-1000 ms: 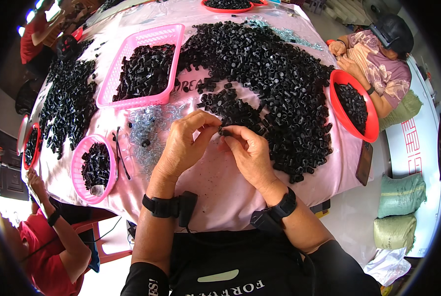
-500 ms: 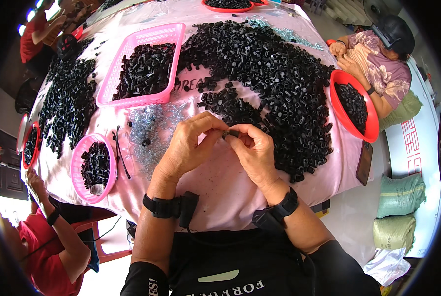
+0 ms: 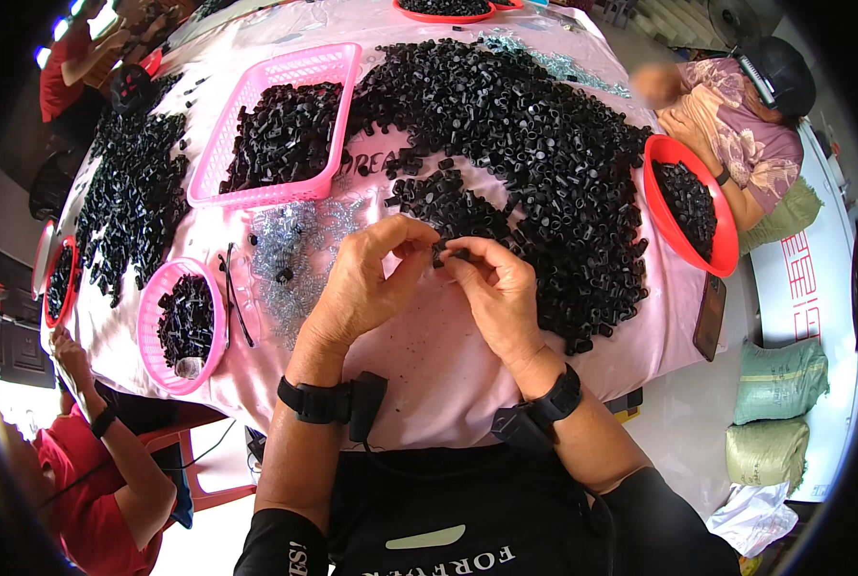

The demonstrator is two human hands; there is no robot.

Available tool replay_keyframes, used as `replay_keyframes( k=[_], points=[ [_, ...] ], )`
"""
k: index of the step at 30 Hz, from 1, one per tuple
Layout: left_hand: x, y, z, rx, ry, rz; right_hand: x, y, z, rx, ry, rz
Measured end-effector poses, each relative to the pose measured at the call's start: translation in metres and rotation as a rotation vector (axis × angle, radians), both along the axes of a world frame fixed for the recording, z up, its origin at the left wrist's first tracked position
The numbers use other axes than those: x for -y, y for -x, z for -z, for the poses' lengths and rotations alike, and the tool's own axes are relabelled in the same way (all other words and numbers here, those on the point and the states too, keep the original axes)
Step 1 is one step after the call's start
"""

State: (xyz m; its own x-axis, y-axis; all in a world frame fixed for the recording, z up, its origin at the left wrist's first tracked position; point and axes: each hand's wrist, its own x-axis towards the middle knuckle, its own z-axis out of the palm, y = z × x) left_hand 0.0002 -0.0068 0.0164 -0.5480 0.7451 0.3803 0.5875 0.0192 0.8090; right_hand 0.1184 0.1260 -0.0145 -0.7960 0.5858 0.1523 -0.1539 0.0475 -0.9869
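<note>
My left hand (image 3: pixel 376 274) and my right hand (image 3: pixel 491 288) meet fingertip to fingertip over the near middle of the table. Between the left thumb and forefinger sits a small black cap-like piece (image 3: pixel 438 253). My right thumb and forefinger pinch at its other side, on a small black piece (image 3: pixel 458 254) partly hidden by the fingers. Just beyond both hands spreads a big pile of small black hollow caps (image 3: pixel 544 144). Beside my left hand lies a heap of small clear bluish pieces (image 3: pixel 290 259).
A pink rectangular basket (image 3: pixel 198 192) and a pink round basket (image 3: pixel 219 336) hold black pieces, left. Beside the round one lies black tweezers-like tool (image 3: pixel 237 298). At right are a red bowl (image 3: pixel 726 245), a phone (image 3: pixel 709 317) and a co-worker (image 3: pixel 736 134). Another person in red (image 3: pixel 112 480) sits left.
My fingertips have shifted slightly around the small black pieces, and the right fingers have opened a little from their curl. The co-worker at right has leaned slightly to the right.
</note>
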Motion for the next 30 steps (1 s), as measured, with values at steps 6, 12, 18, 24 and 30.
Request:
replay_keyframes(
  k=[6, 12, 18, 24, 30],
  points=[
    [-0.0011, 0.0006, 0.005, -0.001, -0.013, 0.009, 0.0014, -0.0036, -0.0032, 0.092, -0.146, -0.023],
    [-0.003, -0.0002, 0.0039, -0.024, -0.027, 0.011, 0.0024, -0.0041, -0.0066, 0.152, -0.283, 0.008],
    [-0.0036, 0.0002, 0.0042, -0.06, -0.021, 0.034, 0.0019, -0.0039, -0.008, 0.12, -0.365, -0.002],
    [-0.0037, -0.0004, 0.0036, -0.083, -0.033, 0.029, 0.0028, -0.0041, -0.0063, 0.108, -0.32, 0.002],
    [-0.0033, 0.0007, 0.0047, -0.101, -0.024, 0.041, 0.0012, -0.0032, -0.0012, 0.036, -0.318, 0.017]
  ],
)
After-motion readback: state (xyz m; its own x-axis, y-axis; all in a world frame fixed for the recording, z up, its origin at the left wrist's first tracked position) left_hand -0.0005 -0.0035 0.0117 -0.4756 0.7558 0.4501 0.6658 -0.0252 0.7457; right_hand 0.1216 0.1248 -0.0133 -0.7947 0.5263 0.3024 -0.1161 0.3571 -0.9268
